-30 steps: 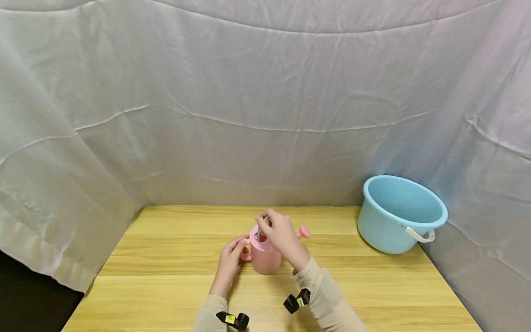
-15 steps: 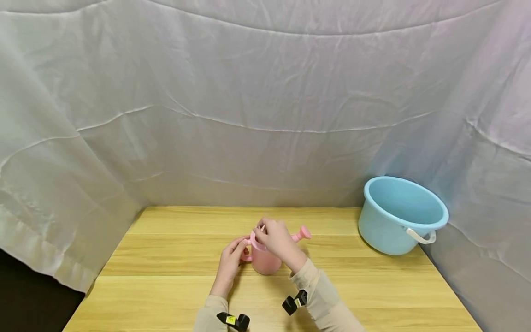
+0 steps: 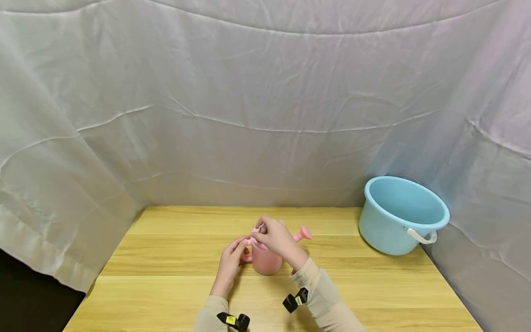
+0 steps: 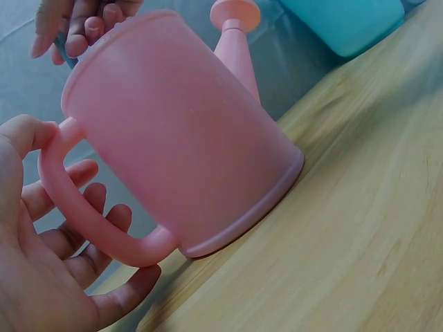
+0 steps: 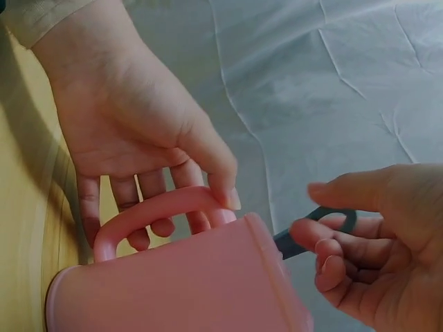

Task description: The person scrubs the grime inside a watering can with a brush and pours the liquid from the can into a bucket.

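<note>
A pink watering can [image 3: 266, 263] stands upright on the table, its spout [image 4: 235, 52] pointing right in the head view. My left hand [image 3: 229, 260] holds its handle [image 4: 90, 218], thumb at the top and fingers around the loop. Over the can's mouth, my right hand [image 3: 279, 237] pinches a dark grey-blue handle [image 5: 289, 245] with a loop at its end. The lower part of that tool is hidden inside the can. In the right wrist view, the right thumb and index finger lie at the loop, with the other fingers curled in.
A light blue bucket [image 3: 383, 228] with a white handle [image 3: 423, 237] stands at the table's back right corner. Behind the wooden table [image 3: 166, 258] and along its sides hangs a pale grey curtain [image 3: 257, 152].
The right hand has come down and slightly left to the can's mouth, covering the opening where a grey piece and something red showed. The left hand and the can stay in place.
</note>
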{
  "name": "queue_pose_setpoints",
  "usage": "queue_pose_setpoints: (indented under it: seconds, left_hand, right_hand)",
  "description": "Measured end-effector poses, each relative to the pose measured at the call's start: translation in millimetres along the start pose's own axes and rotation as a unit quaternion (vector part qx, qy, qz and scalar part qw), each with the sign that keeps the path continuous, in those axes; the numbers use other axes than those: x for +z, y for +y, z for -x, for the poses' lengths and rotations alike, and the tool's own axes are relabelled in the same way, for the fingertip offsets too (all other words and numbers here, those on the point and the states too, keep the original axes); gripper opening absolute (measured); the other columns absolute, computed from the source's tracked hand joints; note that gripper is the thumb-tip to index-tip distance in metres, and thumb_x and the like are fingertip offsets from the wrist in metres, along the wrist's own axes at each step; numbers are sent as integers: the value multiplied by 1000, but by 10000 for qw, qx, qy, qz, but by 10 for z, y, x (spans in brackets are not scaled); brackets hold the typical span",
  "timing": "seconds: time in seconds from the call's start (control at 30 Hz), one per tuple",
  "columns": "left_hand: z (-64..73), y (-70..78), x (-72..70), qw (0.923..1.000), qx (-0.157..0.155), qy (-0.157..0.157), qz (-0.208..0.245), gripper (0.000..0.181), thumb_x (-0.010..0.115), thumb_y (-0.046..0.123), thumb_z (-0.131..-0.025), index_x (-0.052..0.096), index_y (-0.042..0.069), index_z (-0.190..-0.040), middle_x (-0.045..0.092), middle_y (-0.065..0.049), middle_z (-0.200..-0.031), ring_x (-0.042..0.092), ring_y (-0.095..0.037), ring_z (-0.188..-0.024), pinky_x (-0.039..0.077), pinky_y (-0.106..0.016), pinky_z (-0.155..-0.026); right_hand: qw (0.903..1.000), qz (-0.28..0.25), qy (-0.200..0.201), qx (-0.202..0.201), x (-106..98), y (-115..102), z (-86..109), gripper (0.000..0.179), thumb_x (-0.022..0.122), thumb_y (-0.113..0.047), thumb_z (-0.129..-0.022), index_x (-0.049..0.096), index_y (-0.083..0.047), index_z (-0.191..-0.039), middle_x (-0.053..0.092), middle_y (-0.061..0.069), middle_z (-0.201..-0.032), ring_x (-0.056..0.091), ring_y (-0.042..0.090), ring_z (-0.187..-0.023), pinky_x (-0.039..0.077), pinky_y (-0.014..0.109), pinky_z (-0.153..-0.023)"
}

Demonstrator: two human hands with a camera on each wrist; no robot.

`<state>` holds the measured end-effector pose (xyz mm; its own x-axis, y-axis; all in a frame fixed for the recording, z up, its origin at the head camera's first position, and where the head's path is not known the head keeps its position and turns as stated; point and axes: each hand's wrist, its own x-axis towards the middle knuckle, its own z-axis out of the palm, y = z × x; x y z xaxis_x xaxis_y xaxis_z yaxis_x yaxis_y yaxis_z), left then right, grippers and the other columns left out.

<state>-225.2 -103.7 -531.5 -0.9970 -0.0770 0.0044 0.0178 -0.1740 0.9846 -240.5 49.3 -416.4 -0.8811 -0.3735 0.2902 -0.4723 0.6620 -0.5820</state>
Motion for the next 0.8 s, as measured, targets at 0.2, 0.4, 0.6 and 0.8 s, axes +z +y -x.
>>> queue_pose_setpoints:
  seconds: [0.2, 0.4, 0.6, 0.8]
  left_hand:
    - [-3, 1, -6, 10000, 10, -32, -14, 39, 60, 30, -97, 64, 0, -123, 56, -7, -82, 60, -17, -68, 60, -39, -75]
    - [-12, -12, -14, 10000, 28, -67, 41, 39, 57, 28, -99, 62, -2, -125, 57, -5, -81, 61, -16, -67, 60, -37, -73]
    - [-6, -6, -5, 10000, 9, -17, 42, 40, 60, 29, -97, 63, -2, -124, 57, -6, -81, 60, -15, -68, 60, -37, -73]
    - [-13, -11, -15, 9999, 61, -82, 44, 40, 57, 27, -99, 61, -3, -125, 57, -7, -83, 58, -15, -73, 61, -39, -75]
  right_hand:
    - [9978, -295, 589, -80, -4, -9, -6, 18, 74, -20, -85, 63, -7, -92, 66, 1, -70, 53, 4, -58, 46, 16, -54]
    - [9913, -604, 1161, -136, -61, -45, 3, 19, 75, -22, -85, 62, -9, -88, 67, 0, -66, 54, 4, -57, 44, 16, -51]
    - [9904, -596, 1241, -144, -66, -62, 19, 20, 75, -23, -85, 62, -9, -87, 67, 0, -66, 53, 3, -56, 43, 16, -50]
    - [9921, -415, 1168, -205, -30, -37, 24, 19, 76, -22, -85, 61, -10, -86, 66, -1, -65, 53, 3, -55, 44, 15, -52]
